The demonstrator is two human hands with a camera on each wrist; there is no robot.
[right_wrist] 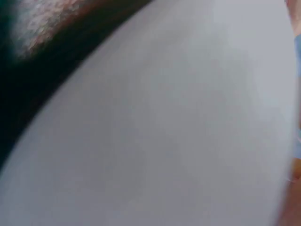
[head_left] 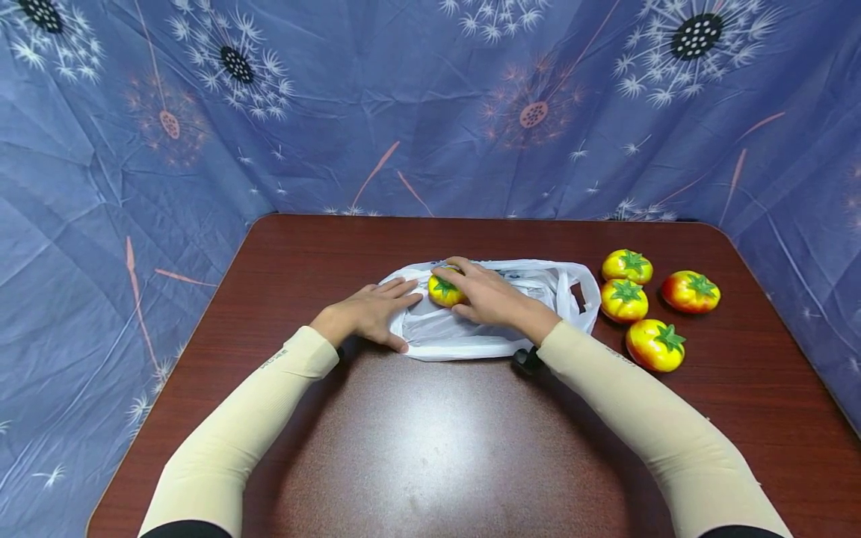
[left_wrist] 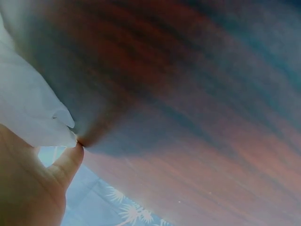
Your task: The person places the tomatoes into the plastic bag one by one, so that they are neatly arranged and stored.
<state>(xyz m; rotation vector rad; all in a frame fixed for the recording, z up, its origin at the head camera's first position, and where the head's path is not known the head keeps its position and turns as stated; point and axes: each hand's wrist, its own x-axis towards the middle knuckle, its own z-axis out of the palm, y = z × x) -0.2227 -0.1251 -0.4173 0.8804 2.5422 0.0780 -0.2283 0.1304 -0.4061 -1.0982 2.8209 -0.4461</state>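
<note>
On the table lies a white plastic bag (head_left: 464,338), flattened and wrinkled, its handle loop at the right. My right hand (head_left: 494,295) curls its fingers and thumb round a glossy yellow persimmon (head_left: 440,291) with a green leafy top, over the left part of the bag. My left hand (head_left: 370,310) rests at the bag's left edge with fingers spread and nearly straight. In the left wrist view, the left thumb (left_wrist: 68,165) meets the white edge of the bag (left_wrist: 35,99). White plastic (right_wrist: 155,122) fills most of the right wrist view and hides the fingers there.
Several more persimmons stand right of the bag: a yellow persimmon (head_left: 627,266) at the back, another yellow persimmon (head_left: 622,306) before it, a red-yellow persimmon (head_left: 686,293) farther right and one persimmon (head_left: 652,347) nearer the front. A blue patterned cloth (head_left: 417,112) hangs behind the brown table (head_left: 323,246).
</note>
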